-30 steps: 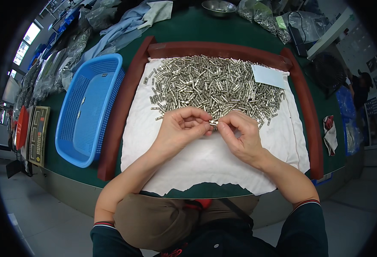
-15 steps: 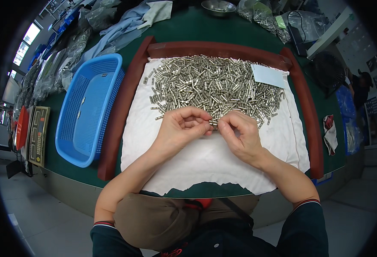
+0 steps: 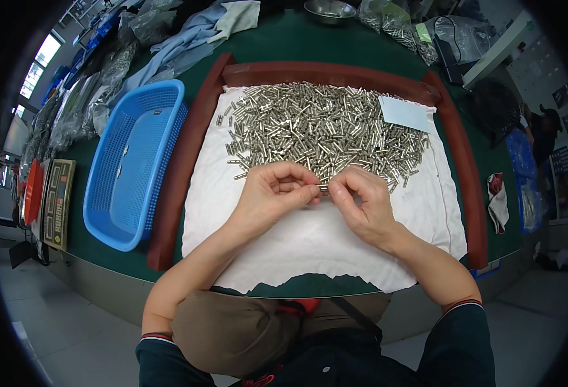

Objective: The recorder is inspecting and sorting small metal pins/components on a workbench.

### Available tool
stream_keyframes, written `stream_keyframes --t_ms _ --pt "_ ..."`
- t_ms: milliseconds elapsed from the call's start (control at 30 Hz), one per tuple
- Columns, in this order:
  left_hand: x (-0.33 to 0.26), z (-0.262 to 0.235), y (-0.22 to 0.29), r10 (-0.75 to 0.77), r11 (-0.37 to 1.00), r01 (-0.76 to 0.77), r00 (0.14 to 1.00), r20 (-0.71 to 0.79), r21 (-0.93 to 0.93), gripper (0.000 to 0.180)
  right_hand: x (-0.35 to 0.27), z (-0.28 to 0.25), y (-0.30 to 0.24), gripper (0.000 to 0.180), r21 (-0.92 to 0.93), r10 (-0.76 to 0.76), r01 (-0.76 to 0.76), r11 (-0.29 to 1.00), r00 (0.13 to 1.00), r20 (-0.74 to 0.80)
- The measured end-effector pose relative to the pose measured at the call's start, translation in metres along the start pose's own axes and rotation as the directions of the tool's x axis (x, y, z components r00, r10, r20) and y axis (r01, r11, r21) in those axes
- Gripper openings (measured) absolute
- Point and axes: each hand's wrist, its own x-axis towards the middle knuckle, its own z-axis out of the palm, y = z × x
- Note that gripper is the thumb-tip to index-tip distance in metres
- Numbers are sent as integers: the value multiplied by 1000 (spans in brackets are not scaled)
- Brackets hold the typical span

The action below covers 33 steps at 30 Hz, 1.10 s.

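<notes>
Between my two hands is a small silvery metal pin (image 3: 324, 188), pinched at its ends and mostly covered by fingertips. My left hand (image 3: 277, 190) closes thumb and forefinger on its left end, the other fingers curled. From the right, my right hand (image 3: 365, 201) pinches the other end. Just beyond my fingers, a wide pile of similar metal pins (image 3: 316, 122) covers the far half of a white cloth (image 3: 309, 245). A pale blue card (image 3: 404, 114) lies on the pile's right side.
A dark red wooden frame (image 3: 329, 74) borders the cloth at the back and sides. Left of it is a blue plastic basket (image 3: 129, 174) with a few small pieces inside. A metal bowl (image 3: 329, 9) and bags of parts (image 3: 397, 29) stand at the back of the green table.
My hands stay almost in place, pinching the pin, with only a slight shift of the fingertips. At the far right, the background person has moved slightly.
</notes>
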Motion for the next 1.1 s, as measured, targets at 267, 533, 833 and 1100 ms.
stream_keyframes --t_ms 267,533,833,1100 --pt "-1 1 2 -32 999 32 999 12 -1 11 -1 0 2 12 -9 -21 21 1000 1000 17" --pt "-1 0 2 -30 1000 30 1000 8 3 11 -2 0 2 11 7 -26 26 1000 999 28" --pt "0 -1 2 -18 1000 18 1000 -3 -5 13 -1 -1 -2 4 23 0 -1 1000 1000 27" --pt "0 -1 3 -32 999 33 999 7 -27 14 -2 0 -1 4 25 10 -10 1000 1000 1"
